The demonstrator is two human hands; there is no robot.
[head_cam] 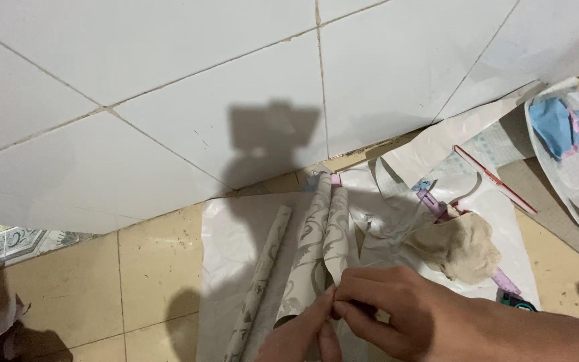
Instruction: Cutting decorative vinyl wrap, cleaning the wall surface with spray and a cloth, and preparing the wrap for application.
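My right hand (397, 312) pinches the near edge of a curled, grey leaf-patterned wallpaper strip (319, 228) that lies on the floor and reaches toward the wall. My left hand (303, 335) shows only its fingers at the bottom edge, gripping the same strip just below the right hand's fingertips. A second, thinner roll of the same patterned paper (263, 275) lies alongside to the left, touched by neither hand.
A white tiled wall (236, 87) fills the upper frame. White backing paper (226, 268) is spread over the beige floor tiles (155, 268). A beige cloth (460, 245), a purple ruler (430, 201), a red-edged strip (494, 177) and crumpled paper scraps (571, 141) lie to the right.
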